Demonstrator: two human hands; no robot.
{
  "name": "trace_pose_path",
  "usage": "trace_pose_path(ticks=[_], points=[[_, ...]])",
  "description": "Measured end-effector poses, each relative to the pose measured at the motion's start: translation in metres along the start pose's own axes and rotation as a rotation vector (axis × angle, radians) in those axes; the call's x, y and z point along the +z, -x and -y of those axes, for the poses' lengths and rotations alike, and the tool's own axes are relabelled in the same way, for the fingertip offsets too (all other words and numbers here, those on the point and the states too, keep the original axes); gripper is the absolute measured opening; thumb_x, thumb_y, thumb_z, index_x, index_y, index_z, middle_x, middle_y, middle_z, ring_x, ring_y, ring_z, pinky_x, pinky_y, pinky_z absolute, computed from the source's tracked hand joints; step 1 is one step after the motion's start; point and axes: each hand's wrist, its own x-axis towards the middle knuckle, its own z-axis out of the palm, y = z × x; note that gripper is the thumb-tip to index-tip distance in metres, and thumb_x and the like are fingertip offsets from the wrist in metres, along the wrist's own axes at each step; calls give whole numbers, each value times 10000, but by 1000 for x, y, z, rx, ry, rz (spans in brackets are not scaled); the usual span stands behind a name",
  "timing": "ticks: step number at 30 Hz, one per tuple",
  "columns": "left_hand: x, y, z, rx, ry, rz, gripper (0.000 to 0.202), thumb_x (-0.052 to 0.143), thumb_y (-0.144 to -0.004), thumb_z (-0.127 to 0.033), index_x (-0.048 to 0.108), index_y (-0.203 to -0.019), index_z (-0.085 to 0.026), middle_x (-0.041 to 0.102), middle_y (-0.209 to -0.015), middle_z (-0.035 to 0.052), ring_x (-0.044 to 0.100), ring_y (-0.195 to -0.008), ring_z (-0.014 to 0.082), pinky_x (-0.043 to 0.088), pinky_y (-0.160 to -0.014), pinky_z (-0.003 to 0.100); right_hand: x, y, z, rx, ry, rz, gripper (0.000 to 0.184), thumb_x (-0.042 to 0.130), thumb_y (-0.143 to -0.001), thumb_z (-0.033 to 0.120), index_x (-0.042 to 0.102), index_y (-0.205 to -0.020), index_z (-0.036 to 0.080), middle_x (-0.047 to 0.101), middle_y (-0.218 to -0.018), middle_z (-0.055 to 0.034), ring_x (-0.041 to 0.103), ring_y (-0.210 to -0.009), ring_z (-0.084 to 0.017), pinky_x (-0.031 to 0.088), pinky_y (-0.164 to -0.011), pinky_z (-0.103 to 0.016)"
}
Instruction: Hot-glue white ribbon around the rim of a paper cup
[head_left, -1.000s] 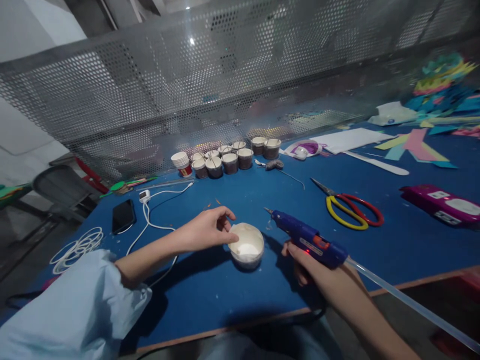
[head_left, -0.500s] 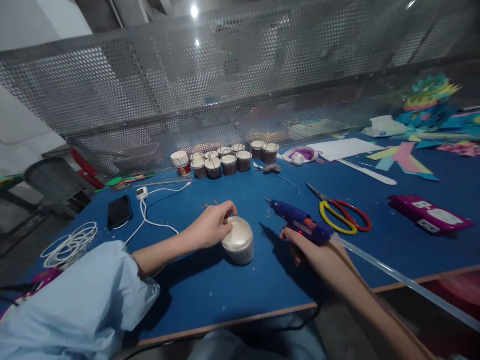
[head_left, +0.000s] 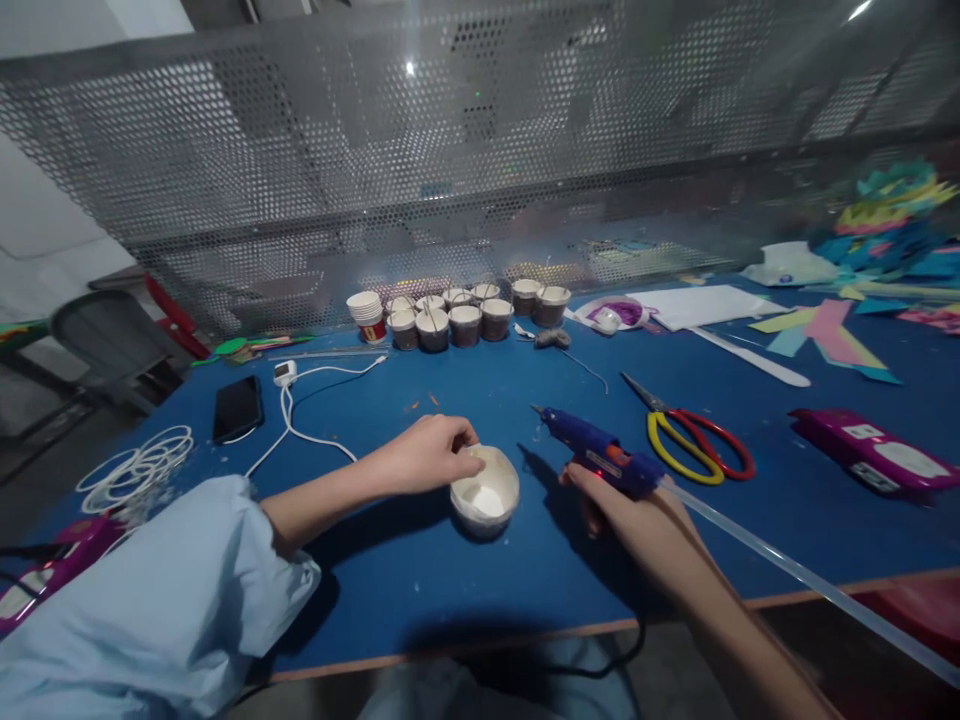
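Note:
A small whitish cup (head_left: 486, 515) is in front of me, tipped so that its pale inside faces me. My left hand (head_left: 439, 455) pinches its left rim, with the thumb over the inside and the fingers mostly hidden behind. In my right hand (head_left: 619, 505) is a blue hot glue gun (head_left: 592, 445), its nozzle pointing left and away from me, to the right of the cup. A red light glows on the gun. From its back a long clear glue stick (head_left: 795, 565) runs down to the right. Scissors (head_left: 686, 440) with yellow and red handles lie beyond the gun.
Several brown-sided cups (head_left: 465, 325) and stacked paper cups (head_left: 366, 318) line the back. A phone (head_left: 238, 410), white cable (head_left: 304, 435) and coiled cord (head_left: 142, 465) lie left. Right are paper strips (head_left: 832, 335) and a purple packet (head_left: 874, 450). Behind stands a perforated metal screen (head_left: 360, 150).
The cup has tipped toward me in my left hand, showing more of its inside, and its thumb now reaches over the rim. The right hand keeps the glue gun nearly where it was.

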Motion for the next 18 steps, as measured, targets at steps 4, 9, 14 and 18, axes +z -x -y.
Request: trace_pose_path(ticks=[4,9,14,18], points=[[6,-5,-3,36,-122,-48,186,498,-767,-208,552,-598,-152,511,-567,-15,421,-557,109,283,-554,248,2,4,4,-2,-16,-8,351,549,-689,525,617,-655,182,479,-385,37,497,-411,-140,396,-459,-258],[12,-1,-3,103,-191,-116,200,478,-751,-164,476,-551,-165,478,-552,-10,358,-522,101,236,-532,253,4,8,6,13,-44,-3,357,554,-660,546,597,-642,192,463,-367,44,483,-397,-140,404,-449,-264],[15,1,0,105,-150,-123,122,485,-712,-177,532,-599,-167,535,-601,4,409,-547,111,266,-541,245,4,9,4,24,-42,5,332,565,-682,523,605,-657,194,483,-384,40,499,-415,-144,411,-455,-262],[13,5,0,55,-79,-68,107,540,-666,-212,618,-721,-164,609,-688,13,504,-618,136,319,-565,235,4,10,2,48,-36,3,344,563,-664,534,604,-638,193,481,-372,35,494,-405,-148,418,-455,-273]])
